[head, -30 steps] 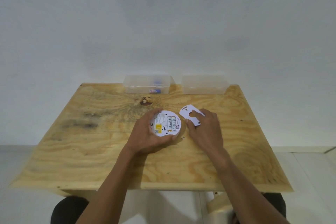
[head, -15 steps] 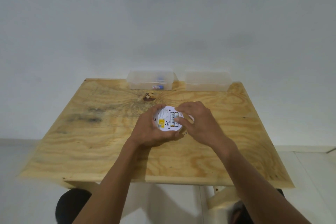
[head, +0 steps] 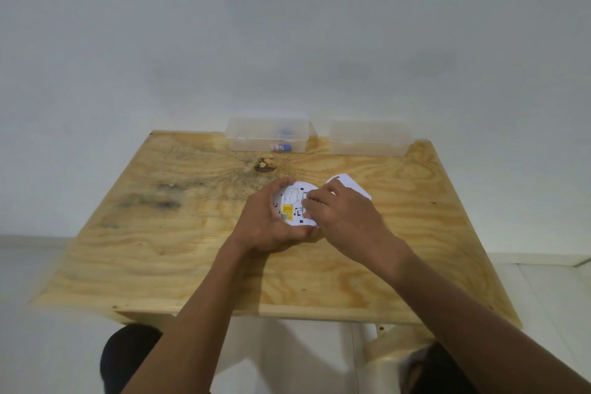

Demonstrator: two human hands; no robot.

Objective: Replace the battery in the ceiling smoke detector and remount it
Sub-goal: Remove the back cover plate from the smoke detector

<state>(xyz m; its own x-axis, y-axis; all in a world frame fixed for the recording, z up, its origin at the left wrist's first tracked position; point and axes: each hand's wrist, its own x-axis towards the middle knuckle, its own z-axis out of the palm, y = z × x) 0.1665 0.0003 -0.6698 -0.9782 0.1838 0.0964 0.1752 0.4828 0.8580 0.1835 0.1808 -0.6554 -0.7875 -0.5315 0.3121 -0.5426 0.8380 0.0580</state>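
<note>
The round white smoke detector (head: 292, 206) lies back side up over the middle of the plywood table (head: 179, 253), a yellow label showing on it. My left hand (head: 265, 227) wraps around its left and near edge. My right hand (head: 343, 217) covers its right half, fingertips pressed down where the batteries sit; the batteries are hidden under those fingers. The white mounting plate (head: 351, 185) lies flat on the table just behind my right hand, partly covered by it.
Two clear plastic boxes stand at the table's far edge by the wall: the left box (head: 267, 137) holds a small battery with blue and red marks, the right box (head: 369, 137) looks empty. A dark knot (head: 264, 166) marks the wood.
My right hand left the mounting plate on the table and came over the detector's battery bay, where its fingers now press. My left hand kept its hold on the detector.
</note>
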